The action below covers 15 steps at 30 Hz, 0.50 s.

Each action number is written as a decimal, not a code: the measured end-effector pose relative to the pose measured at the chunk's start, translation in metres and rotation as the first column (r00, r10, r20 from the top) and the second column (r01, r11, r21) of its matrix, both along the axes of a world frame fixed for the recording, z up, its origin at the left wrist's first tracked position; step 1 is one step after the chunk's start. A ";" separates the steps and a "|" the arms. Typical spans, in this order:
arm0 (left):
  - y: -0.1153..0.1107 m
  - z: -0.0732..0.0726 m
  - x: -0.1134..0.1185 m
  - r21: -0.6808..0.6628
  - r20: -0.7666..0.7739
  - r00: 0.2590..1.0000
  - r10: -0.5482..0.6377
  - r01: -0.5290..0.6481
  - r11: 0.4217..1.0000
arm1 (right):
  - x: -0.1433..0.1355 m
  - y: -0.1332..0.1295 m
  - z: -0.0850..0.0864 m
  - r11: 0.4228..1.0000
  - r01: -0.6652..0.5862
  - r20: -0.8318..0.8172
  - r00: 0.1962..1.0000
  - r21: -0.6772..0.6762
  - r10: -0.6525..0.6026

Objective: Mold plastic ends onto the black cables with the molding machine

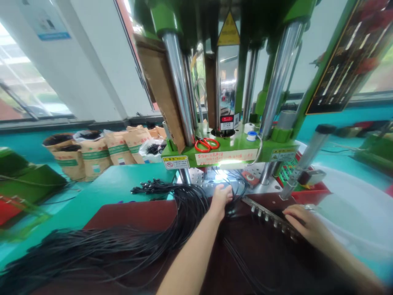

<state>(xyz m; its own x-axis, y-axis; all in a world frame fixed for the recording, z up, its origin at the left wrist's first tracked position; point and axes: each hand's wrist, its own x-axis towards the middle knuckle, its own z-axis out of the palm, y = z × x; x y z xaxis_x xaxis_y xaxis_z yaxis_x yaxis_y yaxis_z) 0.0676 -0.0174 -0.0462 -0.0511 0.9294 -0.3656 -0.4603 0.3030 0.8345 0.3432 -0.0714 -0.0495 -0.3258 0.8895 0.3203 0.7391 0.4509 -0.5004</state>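
My left hand is closed around some black cables at the front of the green press, below its lit gap. At the right, my right hand lies by the near end of a metal bar with a row of small fittings; its fingers are bent and blurred, and whether they grip the bar cannot be made out. A thick bundle of black cables drapes over the dark red-brown table to the left of my left arm. More thin cables hang below my left hand.
Red-handled scissors and a blue-and-white spool rest on the press ledge. A metal post rises at the right, beside a large white tub. A green table and paper sacks stand at the left.
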 end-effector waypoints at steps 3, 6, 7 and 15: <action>0.028 0.010 0.006 -0.067 0.178 0.981 -0.075 0.088 0.994 | -0.021 0.004 0.027 1.000 -0.026 0.000 1.000 -0.009 0.026; 0.049 0.013 0.008 -0.092 0.333 0.929 -0.162 0.204 0.975 | -0.049 0.015 0.048 0.997 -0.051 0.010 0.999 -0.053 0.052; 0.053 0.012 0.009 -0.089 0.374 0.909 -0.184 0.233 0.968 | -0.058 0.023 0.052 0.996 -0.063 0.011 0.998 -0.059 0.064; 0.062 -0.001 0.014 0.005 0.513 0.814 -0.274 0.316 0.949 | -0.128 0.140 0.044 0.997 0.040 -0.006 0.999 0.065 -0.040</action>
